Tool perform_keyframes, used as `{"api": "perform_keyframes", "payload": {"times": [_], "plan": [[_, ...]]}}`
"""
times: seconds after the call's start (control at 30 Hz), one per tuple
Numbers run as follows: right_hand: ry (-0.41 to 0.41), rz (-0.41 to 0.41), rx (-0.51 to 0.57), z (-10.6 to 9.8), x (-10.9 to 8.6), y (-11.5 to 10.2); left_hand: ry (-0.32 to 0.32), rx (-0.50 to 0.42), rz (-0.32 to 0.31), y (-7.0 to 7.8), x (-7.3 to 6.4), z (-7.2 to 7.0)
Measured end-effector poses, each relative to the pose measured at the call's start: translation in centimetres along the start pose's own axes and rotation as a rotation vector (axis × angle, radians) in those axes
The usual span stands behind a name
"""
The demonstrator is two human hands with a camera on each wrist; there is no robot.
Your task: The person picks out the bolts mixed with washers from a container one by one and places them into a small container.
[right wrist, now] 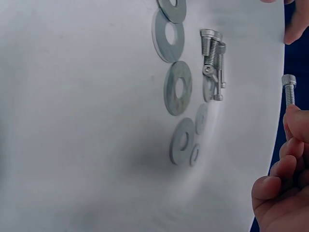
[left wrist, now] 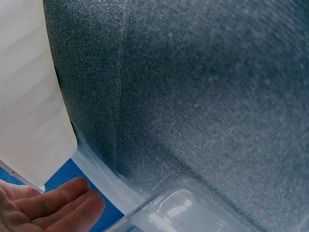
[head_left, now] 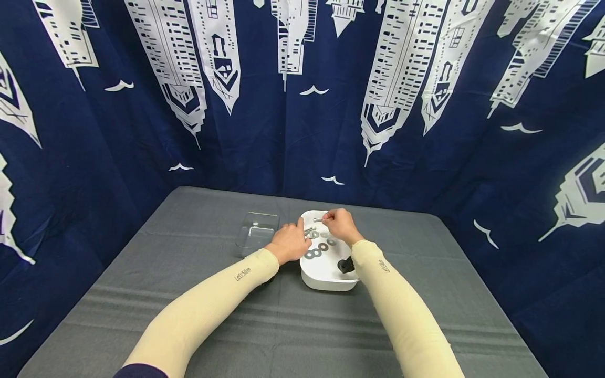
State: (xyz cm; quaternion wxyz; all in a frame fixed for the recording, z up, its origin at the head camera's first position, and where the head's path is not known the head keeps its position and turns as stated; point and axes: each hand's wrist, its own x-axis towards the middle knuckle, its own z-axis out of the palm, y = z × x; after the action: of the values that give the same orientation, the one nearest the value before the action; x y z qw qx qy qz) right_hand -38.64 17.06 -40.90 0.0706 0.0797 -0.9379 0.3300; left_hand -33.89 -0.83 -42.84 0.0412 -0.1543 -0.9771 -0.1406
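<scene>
My right hand (head_left: 342, 227) is above the far end of a white tray (head_left: 328, 284), pinching a socket head bolt (right wrist: 289, 88) between thumb and fingertip, its knurled head sticking out. At the tray's left rim is my left hand (head_left: 288, 242), index finger extended along the far side; in the left wrist view its fingers (left wrist: 72, 205) are loosely extended beside the tray's end. Several more bolts (right wrist: 212, 58) lie bunched inside the tray near its left wall. Flat washers (right wrist: 178, 88) of different sizes lie beside them, some overlapping.
A clear plastic container (head_left: 257, 232) stands on the grey cloth-covered table (head_left: 302, 325), left of the tray. One black object (head_left: 345, 265) lies at the tray's near right, partly behind the right sleeve (head_left: 402, 304). A navy patterned curtain (head_left: 321, 131) hangs behind the table.
</scene>
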Motion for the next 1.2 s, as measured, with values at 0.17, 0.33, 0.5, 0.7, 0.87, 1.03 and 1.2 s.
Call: {"api": "perform_keyframes", "payload": {"times": [0.17,0.33,0.5,0.7,0.87,1.03,1.2], "plan": [[0.003,-0.024,0.004,-1.0,-0.2,0.0,0.013,0.029,0.013,0.0,0.1,0.0],[0.009,-0.029,0.019,-1.8,-0.6,0.0,0.012,0.046,0.025,0.0,0.2,-0.1],[0.024,-0.070,0.024,-2.5,-0.9,-0.2,0.039,0.073,0.038,-0.1,0.2,-0.3],[0.036,-0.096,0.035,-3.1,-1.3,-0.5,0.044,0.089,0.045,-0.1,0.3,-0.4],[0.041,-0.101,0.035,-3.5,-1.5,-0.7,0.045,0.102,0.054,0.0,0.2,-0.6],[0.052,-0.114,0.047,-3.9,-1.7,-1.2,0.060,0.109,0.080,0.0,-0.1,-1.2],[0.077,-0.141,0.046,-4.4,-1.6,-1.5,0.074,0.109,0.085,-0.3,-0.4,-1.7]]}}
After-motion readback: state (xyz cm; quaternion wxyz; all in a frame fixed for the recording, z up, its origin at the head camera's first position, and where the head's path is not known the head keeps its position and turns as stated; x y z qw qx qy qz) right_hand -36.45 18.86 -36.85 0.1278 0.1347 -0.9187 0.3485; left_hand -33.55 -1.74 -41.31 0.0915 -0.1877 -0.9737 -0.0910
